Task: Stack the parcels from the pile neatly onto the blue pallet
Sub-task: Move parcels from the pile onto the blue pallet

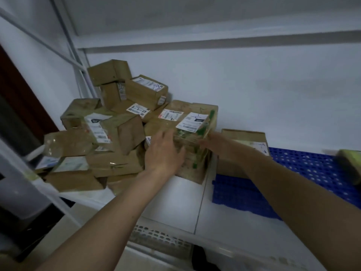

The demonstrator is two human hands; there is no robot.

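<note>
1. Both hands clasp one box [192, 137] at the pile's [109, 132] right edge: the left hand [164, 153] lies flat on its near-left face and the right hand [214, 141] is on its right side. The blur hides whether the fingers curl round it.
2. Pressing from opposite sides should keep the taped box level for the carry.
3. The pallet [302, 173] lies at three o'clock of the box, with one parcel [244, 137] already on its far-left corner.
4. That parcel sits just beside the box, so a straight sideways swing would likely hit it.
5. A dark object [349, 165] rests on the pallet's right edge.
</note>
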